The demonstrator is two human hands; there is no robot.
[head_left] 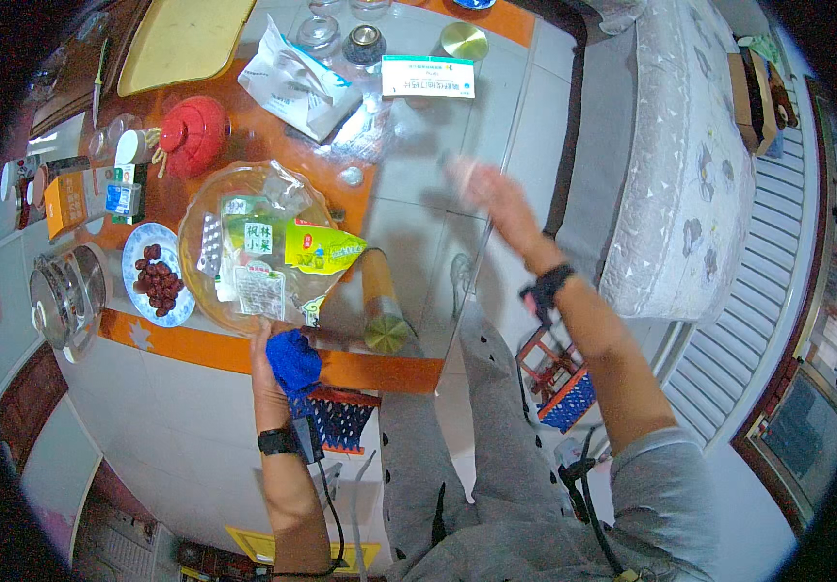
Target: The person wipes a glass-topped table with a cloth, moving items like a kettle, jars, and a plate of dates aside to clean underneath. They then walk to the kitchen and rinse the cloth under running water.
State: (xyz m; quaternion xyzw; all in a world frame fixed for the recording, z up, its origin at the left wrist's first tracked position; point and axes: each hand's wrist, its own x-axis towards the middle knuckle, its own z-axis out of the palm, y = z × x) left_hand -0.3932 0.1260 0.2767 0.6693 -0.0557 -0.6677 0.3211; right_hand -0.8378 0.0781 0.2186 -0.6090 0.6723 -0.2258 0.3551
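A bunched blue cloth (292, 363) is in my left hand (265, 367), near the table's front edge. The fingertips of that hand meet the near rim of a round see-through bowl (193, 276). Inside the bowl lie a green food packet (321, 248), a labelled clear packet (257, 291) and a silvery blister strip (209, 242). My right hand (498, 199) is lifted out to the right, apart from the bowl. Motion smears its fingers, so I cannot make out whether they hold anything.
A plate of red dates (182, 308) stands left of the bowl, a gold-ended cylinder (380, 301) to its right. Behind are a red lidded pot (195, 136), a white packet (292, 87) and a white-green box (428, 78). A covered sofa (671, 213) is on the right.
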